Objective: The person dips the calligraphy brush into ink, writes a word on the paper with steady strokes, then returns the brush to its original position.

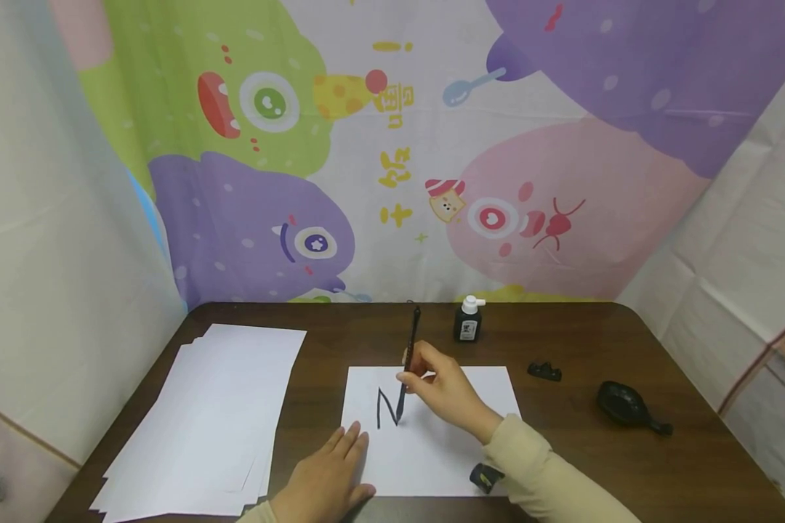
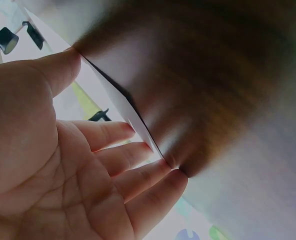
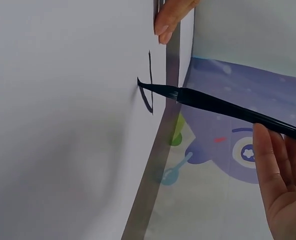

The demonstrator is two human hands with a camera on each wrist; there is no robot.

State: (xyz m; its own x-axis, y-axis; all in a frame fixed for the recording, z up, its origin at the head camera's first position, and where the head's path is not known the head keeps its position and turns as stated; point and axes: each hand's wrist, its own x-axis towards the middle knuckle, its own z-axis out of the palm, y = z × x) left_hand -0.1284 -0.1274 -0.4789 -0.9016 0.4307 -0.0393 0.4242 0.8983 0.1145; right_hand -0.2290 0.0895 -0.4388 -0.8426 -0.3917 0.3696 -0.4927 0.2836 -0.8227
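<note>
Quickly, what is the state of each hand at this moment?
Left hand: open, fingertips resting on the white paper sheet.
Right hand: closed, holding the black ink brush.

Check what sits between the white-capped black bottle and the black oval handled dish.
A small black notched object on the brown tabletop, seen in the head view.
</note>
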